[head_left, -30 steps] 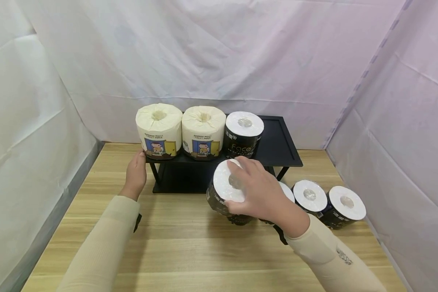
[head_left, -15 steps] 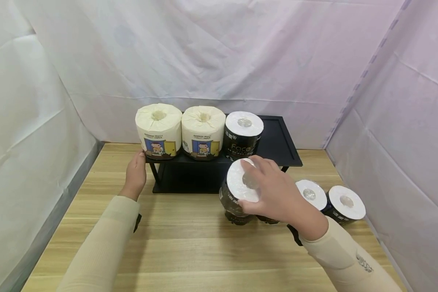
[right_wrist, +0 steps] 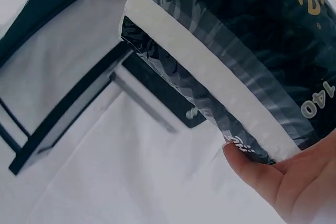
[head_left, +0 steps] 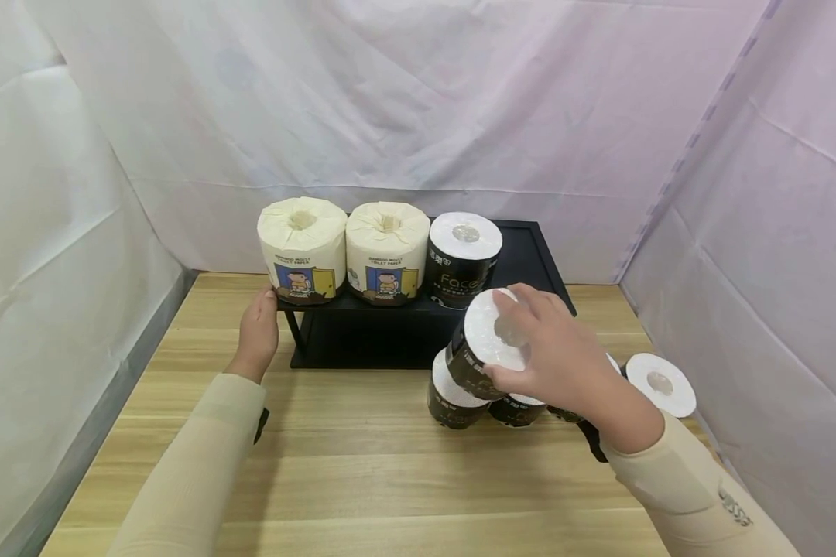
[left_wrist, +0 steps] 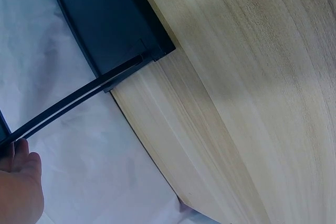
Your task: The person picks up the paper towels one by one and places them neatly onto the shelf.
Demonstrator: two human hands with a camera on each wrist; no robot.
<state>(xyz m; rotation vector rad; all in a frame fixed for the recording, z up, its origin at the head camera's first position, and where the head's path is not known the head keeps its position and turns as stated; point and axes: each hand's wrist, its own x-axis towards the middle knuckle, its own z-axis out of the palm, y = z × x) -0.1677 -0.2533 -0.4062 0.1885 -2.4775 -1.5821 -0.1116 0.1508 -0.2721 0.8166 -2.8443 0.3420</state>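
Observation:
My right hand (head_left: 564, 352) grips a toilet roll (head_left: 484, 333) in black wrapping with a white top. It is tilted and held in front of the two-tier black shelf (head_left: 529, 255), over other black-wrapped rolls on the table. In the right wrist view my thumb (right_wrist: 254, 171) presses its lower edge. My left hand (head_left: 258, 336) holds the shelf's front left corner; in the left wrist view its fingers (left_wrist: 26, 161) lie against the upper tier's edge. Two cream toilet rolls (head_left: 303, 247) and a black-wrapped roll (head_left: 463, 267) stand in a row on the top tier.
Black-wrapped rolls stand on the wooden table (head_left: 362, 480) at the right: a near roll (head_left: 453, 406), another beside it (head_left: 519, 410), and a far-right roll (head_left: 662, 383); my right hand partly covers others. The lower tier (head_left: 362, 340) sits behind. White cloth walls enclose the table.
My right hand has carried the held roll to the right and slightly up, baring more of the near table roll. The left hand and the rolls on the shelf have stayed put.

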